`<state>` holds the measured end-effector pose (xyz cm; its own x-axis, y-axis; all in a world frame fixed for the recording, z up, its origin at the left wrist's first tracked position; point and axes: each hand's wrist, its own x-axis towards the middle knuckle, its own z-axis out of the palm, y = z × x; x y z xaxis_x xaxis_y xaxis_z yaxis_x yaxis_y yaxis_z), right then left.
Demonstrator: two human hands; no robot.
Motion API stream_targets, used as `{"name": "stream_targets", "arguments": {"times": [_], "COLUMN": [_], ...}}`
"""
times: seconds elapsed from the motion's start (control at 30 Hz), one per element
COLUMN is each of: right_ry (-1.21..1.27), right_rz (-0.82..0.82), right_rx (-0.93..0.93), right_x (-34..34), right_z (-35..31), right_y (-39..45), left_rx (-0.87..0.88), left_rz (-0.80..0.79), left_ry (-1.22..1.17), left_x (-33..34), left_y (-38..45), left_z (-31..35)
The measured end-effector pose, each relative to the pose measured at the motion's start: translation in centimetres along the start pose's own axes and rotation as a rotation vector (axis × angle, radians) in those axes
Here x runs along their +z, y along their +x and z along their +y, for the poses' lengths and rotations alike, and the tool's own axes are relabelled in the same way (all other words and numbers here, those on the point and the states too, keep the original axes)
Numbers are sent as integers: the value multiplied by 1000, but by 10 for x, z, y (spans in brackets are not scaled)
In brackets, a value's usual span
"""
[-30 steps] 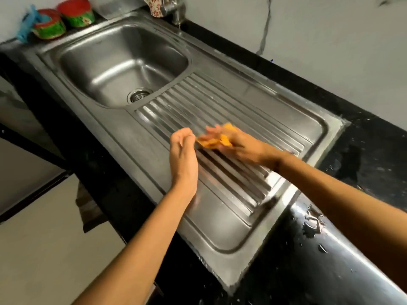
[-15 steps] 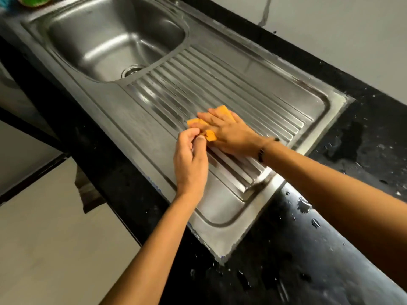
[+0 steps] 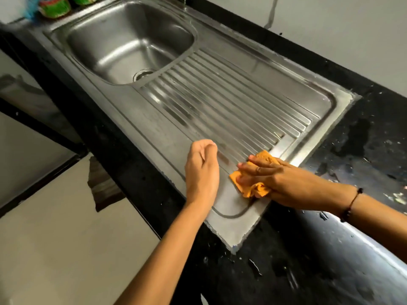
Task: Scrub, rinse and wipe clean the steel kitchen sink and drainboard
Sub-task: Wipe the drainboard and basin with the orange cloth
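Note:
The steel sink basin point(image 3: 123, 47) lies at the upper left, its drain point(image 3: 143, 74) at the near end. The ribbed drainboard point(image 3: 220, 102) stretches to the right of it. My right hand point(image 3: 279, 179) presses an orange cloth point(image 3: 244, 186) flat onto the drainboard's near right corner, fingers stretched over it. My left hand point(image 3: 202, 170) hovers just left of the cloth above the drainboard's front rim, its fingers curled and holding nothing.
The black countertop point(image 3: 363, 150) right of the sink is wet with droplets. Two red and green containers point(image 3: 55, 5) stand behind the basin at the top left. A pale wall runs along the back. Light floor lies below the counter's front edge.
My right hand has slid the cloth from the middle ribs down to the drainboard's near right corner. My left hand has let go of the cloth and moved slightly away from it.

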<state>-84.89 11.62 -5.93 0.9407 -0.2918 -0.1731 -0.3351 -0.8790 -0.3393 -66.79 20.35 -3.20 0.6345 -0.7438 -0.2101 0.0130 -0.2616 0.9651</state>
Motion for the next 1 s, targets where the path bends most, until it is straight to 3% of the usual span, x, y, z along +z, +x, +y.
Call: {"name": "stream_targets", "arguments": {"times": [0.17,0.33,0.67,0.83,1.0], "right_ry": [33,72,152,134,-14], "right_rz": [111,75,208,184,141], "right_rx": [88,105,-2,54,134], "right_x": [-7,-34,7,-13,-53], "right_z": [-6,-6,9,9,6], "right_y": [111,209,95,198,336], "left_rx": [42,82,225,221,400], "left_rz": [63,51,-41,-61,-21], "left_ry": [44,228,288,174,286], "left_x": [-15,-32,-65,-78,-106], "left_y": [22,54,108,169,218], "left_z": [7,9,-4,1,6]}}
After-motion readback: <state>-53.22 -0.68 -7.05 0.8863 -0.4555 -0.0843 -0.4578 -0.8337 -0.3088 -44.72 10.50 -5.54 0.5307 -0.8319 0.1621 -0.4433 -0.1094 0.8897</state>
